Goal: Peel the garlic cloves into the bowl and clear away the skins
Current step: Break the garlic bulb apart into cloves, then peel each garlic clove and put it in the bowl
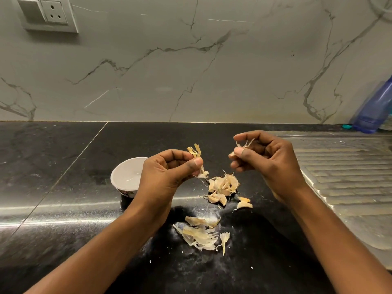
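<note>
Garlic cloves (224,185), right of bowl (127,175): firm, best pinched at tips; papery skin (194,150) is clamped in left grip (169,172), seemingly a clove (232,154) in right grip (265,160).

Bowl (127,177) just behind left hand (169,172); cloves (223,186), skins (201,234) litter counter (63,155) between forearms.

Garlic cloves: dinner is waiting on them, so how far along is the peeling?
Early. Done: some skins lie shed on the countertop. In hand: the left hand pinches skin strips, the right hand a clove. Left: the pile of unpeeled cloves, and the white bowl shows no cloves where visible; skins uncleared.
</note>
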{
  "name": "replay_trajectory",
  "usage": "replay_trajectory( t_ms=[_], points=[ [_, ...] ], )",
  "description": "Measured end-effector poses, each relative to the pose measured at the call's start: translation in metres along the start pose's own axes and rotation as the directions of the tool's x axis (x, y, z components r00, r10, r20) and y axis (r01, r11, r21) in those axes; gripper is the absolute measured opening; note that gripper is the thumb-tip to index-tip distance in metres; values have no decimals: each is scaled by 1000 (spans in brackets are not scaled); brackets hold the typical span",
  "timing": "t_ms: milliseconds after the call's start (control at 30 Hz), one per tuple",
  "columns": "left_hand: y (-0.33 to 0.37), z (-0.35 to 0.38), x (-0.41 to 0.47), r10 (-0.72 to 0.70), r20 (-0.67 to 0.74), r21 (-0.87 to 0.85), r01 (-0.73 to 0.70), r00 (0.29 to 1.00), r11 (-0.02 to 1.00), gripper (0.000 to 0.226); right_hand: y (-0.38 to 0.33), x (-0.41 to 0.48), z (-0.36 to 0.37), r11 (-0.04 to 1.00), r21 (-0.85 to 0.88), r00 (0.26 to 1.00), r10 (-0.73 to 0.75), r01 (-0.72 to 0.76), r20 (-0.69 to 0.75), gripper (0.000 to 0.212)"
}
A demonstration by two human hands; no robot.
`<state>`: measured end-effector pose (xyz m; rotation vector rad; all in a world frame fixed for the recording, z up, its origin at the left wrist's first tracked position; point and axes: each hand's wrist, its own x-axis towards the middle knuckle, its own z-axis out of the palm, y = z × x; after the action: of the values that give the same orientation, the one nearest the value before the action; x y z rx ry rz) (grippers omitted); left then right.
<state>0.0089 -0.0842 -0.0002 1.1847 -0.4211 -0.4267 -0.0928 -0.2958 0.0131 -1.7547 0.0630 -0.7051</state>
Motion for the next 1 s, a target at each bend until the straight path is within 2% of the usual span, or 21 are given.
replay_trajectory(
  t_ms=[100, 200, 267, 400, 600, 767, 1000],
  points=[
    [0, -1, -1, -11, 56, 104, 5, 998, 995, 33, 5, 2, -11, 974, -227, 997, 4, 14, 80, 21],
    [-1, -2, 0, -35, 94, 198, 15, 995, 980, 33, 13, -1, -10, 876, -479, 983, 38, 53, 178, 22],
    [0, -3, 0, -65, 141, 269, 25, 988, 963, 29, 16, -3, -7, 818, -570, 968, 81, 71, 237, 24],
    [6, -6, 1, -109, 224, 386, 15, 968, 922, 19, 19, -3, -7, 800, -595, 959, 98, 83, 266, 25],
    [16, -10, 0, -217, 332, 615, -36, 918, 788, 21, 23, -2, -8, 794, -600, 973, 53, 96, 225, 27],
    [16, -13, 1, -299, 399, 716, -91, 867, 693, 22, 26, 1, -12, 796, -597, 990, -14, 98, 143, 18],
    [15, -11, -2, -397, 470, 820, -223, 789, 527, 16, 22, 2, -15, 786, -612, 991, -9, 88, 131, 7]
  ],
)
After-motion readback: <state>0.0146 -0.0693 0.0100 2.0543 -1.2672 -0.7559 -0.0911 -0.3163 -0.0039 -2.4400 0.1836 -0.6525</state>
